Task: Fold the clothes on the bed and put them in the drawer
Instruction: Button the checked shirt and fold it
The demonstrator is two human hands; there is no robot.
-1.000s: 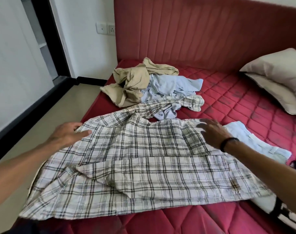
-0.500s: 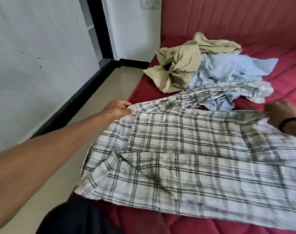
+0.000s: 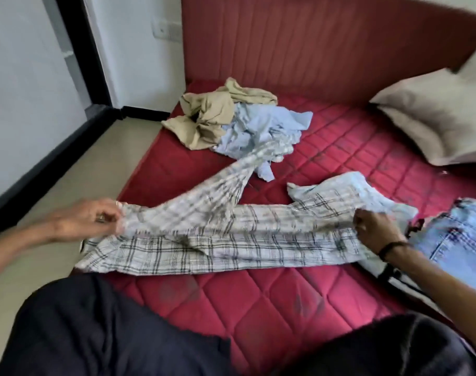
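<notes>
A white plaid shirt (image 3: 218, 240) lies across the red quilted mattress (image 3: 258, 302), doubled over into a long narrow band. My left hand (image 3: 90, 219) pinches its upper edge at the left end. My right hand (image 3: 375, 230), with a black band on the wrist, grips the upper edge at the right end. One plaid sleeve (image 3: 245, 172) trails away toward the back. Behind it lie a crumpled beige garment (image 3: 207, 118) and a crumpled light blue garment (image 3: 261, 128). No drawer is in view.
Light blue jeans (image 3: 459, 240) lie at the right edge of the bed, next to my right wrist. Pillows (image 3: 435, 115) sit at the back right against the red headboard (image 3: 299, 42). Beige floor (image 3: 76, 169) and white walls are to the left. My dark trousers (image 3: 117, 329) fill the foreground.
Both hands took hold of the shirt's far edge and pulled it toward me, folding the spread shirt over into a narrow band. The view swung left, then back.
</notes>
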